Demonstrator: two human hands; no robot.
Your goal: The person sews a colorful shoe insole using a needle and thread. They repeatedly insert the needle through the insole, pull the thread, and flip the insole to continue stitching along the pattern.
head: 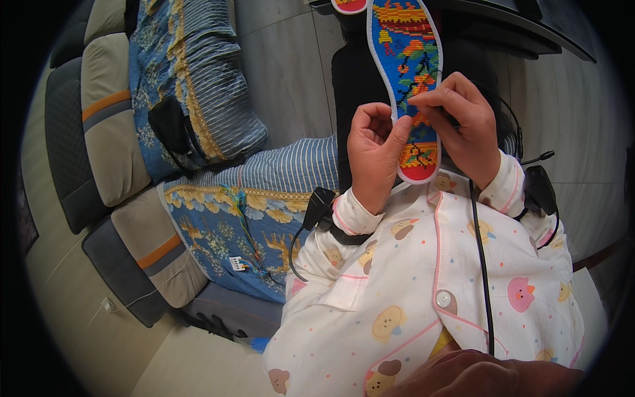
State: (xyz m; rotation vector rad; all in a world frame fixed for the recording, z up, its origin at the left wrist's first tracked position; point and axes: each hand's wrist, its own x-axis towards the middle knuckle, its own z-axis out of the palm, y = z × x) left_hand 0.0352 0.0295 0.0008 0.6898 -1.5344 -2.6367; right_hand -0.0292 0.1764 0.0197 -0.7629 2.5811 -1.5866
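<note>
A cross-stitched insole (419, 144) with a white edge lies lengthwise before me, over my dark-clothed legs. Its face shows flowers, green leaves and branches on blue, with a red heel. My left hand (375, 149) grips its left edge, the thumb on top and the fingers curled at the side. Above the middle of the insole, my right hand (464, 116) has its index finger and thumb brought close together. A thin dark thread (438, 72) loops near the right index finger. Whether a needle sits between those fingertips is too small to tell.
Part of a second insole (349, 5) shows at the top edge. To the left is a sofa (111, 164) with blue patterned covers (223, 213). On them lie a black pouch (171, 126) and colored threads (243, 213) with a white card (238, 263). A black cable (480, 258) hangs down my front.
</note>
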